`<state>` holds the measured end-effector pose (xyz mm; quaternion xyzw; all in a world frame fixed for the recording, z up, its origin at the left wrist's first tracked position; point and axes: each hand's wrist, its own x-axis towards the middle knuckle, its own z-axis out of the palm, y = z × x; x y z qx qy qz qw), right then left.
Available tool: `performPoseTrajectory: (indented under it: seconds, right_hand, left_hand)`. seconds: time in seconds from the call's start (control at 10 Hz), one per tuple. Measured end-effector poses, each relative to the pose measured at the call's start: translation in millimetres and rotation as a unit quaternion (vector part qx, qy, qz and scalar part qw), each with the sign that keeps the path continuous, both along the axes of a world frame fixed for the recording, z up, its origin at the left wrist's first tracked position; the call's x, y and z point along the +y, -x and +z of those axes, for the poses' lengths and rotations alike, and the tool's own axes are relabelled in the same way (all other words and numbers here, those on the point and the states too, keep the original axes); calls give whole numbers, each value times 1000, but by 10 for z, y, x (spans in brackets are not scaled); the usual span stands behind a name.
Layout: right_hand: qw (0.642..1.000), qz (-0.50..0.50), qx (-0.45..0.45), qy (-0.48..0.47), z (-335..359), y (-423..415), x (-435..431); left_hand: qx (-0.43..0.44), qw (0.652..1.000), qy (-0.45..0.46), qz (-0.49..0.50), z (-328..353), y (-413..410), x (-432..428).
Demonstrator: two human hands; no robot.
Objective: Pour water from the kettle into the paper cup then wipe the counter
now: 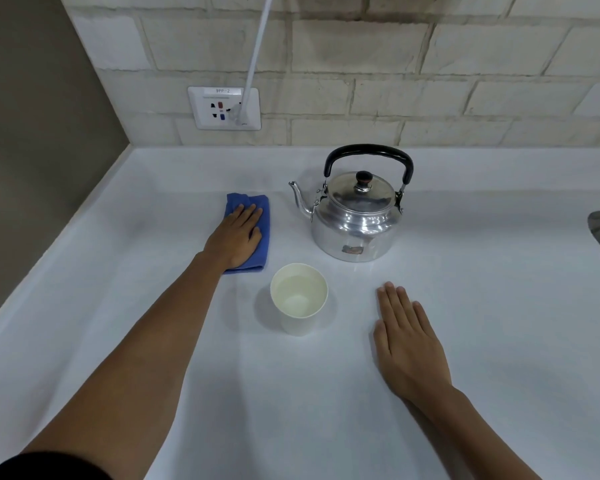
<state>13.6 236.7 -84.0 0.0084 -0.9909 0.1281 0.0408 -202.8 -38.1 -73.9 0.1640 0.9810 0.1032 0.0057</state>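
Head view: left hand (238, 237) lies spread flat on the blue cloth (262, 233), left of the kettle (355, 216); the paper cup (298, 299) stands nearer, between cloth and the right hand (407, 344), spread flat on the counter (291, 410).

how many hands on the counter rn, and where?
2. Left hand lies flat on the blue cloth, left of the kettle. Right hand lies flat on the bare counter, right of the paper cup.
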Motion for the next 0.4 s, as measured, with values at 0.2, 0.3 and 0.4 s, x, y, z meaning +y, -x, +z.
performPoseTrajectory:
  seconds: [0.2, 0.3, 0.4]
  right_hand:
    - [1000, 0, -8, -1, 39, -14, 11]
    - [1000, -3, -13, 0, 74, 12, 29]
    - [1000, 2, 3, -10, 154, 77, 42]
  left_hand:
    - [20, 998, -33, 50, 93, -127, -9]
    - [59, 997, -21, 54, 223, -174, -69]
    - [96, 993, -14, 61, 372, -199, -107]
